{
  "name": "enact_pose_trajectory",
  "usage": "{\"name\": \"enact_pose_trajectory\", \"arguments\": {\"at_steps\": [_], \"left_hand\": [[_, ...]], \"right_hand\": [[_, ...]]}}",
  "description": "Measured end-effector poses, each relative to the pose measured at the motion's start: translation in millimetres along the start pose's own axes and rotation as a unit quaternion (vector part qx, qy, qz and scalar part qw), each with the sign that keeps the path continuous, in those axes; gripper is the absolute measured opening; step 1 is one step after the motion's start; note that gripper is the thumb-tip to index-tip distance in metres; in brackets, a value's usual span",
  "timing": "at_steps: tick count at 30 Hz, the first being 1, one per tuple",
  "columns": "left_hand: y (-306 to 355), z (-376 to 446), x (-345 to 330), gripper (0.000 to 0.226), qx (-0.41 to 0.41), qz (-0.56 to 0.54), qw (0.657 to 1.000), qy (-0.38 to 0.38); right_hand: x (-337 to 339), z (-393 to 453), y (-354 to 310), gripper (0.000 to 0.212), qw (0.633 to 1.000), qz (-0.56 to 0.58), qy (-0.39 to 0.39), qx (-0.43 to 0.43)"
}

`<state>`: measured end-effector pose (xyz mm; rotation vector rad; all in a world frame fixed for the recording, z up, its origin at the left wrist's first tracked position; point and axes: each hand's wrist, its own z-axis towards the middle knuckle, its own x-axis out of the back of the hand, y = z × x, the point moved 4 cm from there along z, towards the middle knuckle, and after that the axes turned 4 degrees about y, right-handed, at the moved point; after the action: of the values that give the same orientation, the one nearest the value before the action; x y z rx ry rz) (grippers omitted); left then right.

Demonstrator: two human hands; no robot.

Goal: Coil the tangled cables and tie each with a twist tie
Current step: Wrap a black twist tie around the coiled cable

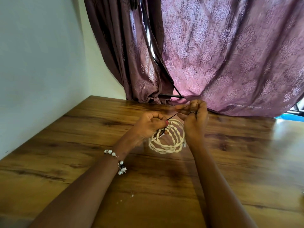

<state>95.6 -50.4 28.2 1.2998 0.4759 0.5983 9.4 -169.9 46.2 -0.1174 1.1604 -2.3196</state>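
A cream-white twisted cable (167, 142) is wound into a coil of several loops and rests partly on the wooden table (82, 145). My left hand (148, 125) grips the coil at its upper left side, fingers curled round the bunched loops. A thin dark twist tie (175, 115) runs from the left hand's fingers up and right to my right hand (194, 116), which pinches its far end above the coil. The lower end of the tie is hidden among the left fingers. A small connector end shows at the coil's right side.
A purple patterned curtain (230, 63) hangs down to the table's far edge right behind my hands. A pale wall (41, 63) runs along the table's left side. A beaded bracelet (118, 162) sits on my left wrist.
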Motion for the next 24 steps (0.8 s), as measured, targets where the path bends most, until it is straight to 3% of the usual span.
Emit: {"name": "enact_pose_trajectory", "arguments": {"at_steps": [3, 8, 13, 18, 24], "left_hand": [[-2, 2, 3, 0.008, -0.003, -0.007, 1.000, 0.002], [-4, 2, 8, 0.010, -0.007, -0.013, 1.000, -0.005], [-6, 2, 5, 0.004, -0.010, -0.019, 1.000, -0.011], [-7, 1, 4, 0.001, -0.012, -0.001, 1.000, -0.025], [-14, 4, 6, 0.012, 0.022, 0.001, 1.000, 0.003]], "right_hand": [[-3, -1, -5, 0.015, 0.999, 0.040, -0.017, -0.009], [0, 0, 0, 0.040, 0.999, 0.009, -0.023, -0.046], [3, 0, 5, 0.033, 0.995, -0.084, 0.025, -0.038], [12, 1, -12, 0.038, 0.997, -0.027, 0.066, -0.036], [23, 5, -18, 0.022, 0.992, -0.066, 0.102, 0.021]]}}
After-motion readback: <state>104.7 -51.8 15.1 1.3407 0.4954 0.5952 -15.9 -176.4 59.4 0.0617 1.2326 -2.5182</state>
